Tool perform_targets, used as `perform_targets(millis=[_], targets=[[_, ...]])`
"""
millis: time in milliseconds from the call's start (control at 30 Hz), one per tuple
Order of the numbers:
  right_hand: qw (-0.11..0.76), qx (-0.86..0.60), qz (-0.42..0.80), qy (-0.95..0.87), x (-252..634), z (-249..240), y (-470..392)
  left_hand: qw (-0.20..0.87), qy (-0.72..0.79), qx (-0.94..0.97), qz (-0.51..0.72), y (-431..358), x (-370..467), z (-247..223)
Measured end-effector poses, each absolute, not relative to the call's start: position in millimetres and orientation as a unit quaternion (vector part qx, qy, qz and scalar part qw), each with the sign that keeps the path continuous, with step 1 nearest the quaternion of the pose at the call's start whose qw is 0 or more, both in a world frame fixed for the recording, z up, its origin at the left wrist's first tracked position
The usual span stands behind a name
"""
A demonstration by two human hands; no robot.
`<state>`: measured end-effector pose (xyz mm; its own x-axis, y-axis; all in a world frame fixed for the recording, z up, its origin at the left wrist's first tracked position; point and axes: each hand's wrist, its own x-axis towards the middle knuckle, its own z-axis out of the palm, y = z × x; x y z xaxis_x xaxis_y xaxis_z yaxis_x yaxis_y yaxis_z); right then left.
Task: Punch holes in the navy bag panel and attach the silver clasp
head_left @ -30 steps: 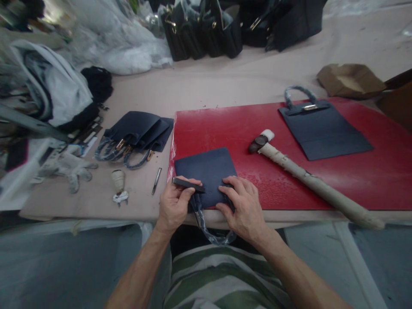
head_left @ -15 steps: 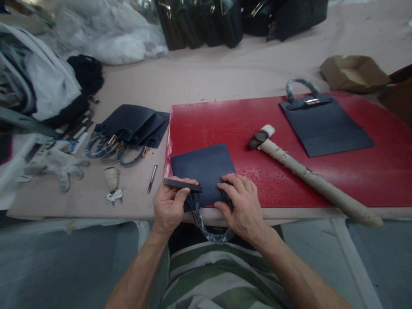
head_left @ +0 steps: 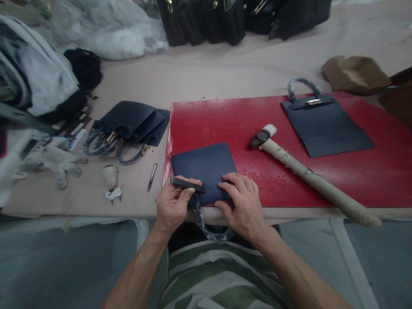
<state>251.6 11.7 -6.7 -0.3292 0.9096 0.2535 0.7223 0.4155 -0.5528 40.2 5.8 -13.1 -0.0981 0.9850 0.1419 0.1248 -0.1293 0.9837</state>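
A navy leather bag panel point(head_left: 206, 161) lies at the table's front edge, its plastic-wrapped handle point(head_left: 214, 236) hanging over toward my body. Between the thumb and fingers of my left hand point(head_left: 172, 208) is a slim dark bar-shaped tool point(head_left: 186, 184), its tip down at the panel near the handle's base. What the tip looks like is too small to tell. My right hand point(head_left: 243, 204) grips the panel's near right part, fingers on top and thumb by the edge, where the handle's other end is mostly hidden.
A hammer point(head_left: 302, 171) with a wrapped handle lies across the red mat point(head_left: 206, 120). Another handled panel point(head_left: 325, 124) is behind it. To the left are stacked panels point(head_left: 128, 120), a metal rod point(head_left: 152, 177), a pronged tool point(head_left: 111, 182) and a glove point(head_left: 58, 159).
My left hand and the bar-shaped tool have shifted slightly to the right over the panel. My right hand stays on the panel in nearly the same place.
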Motion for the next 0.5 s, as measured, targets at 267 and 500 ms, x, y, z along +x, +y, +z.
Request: perform_targets(millis=[267,500], targets=[[0.267,-0.516,0.176,-0.795,251.5,-6.4,11.1,0.390,0.523,0.558,0.513,8.5,41.9,-8.1],[0.272,-0.516,0.176,-0.793,252.4,-6.6,10.7,0.347,0.537,0.616,0.461,11.3,41.3,-9.0]])
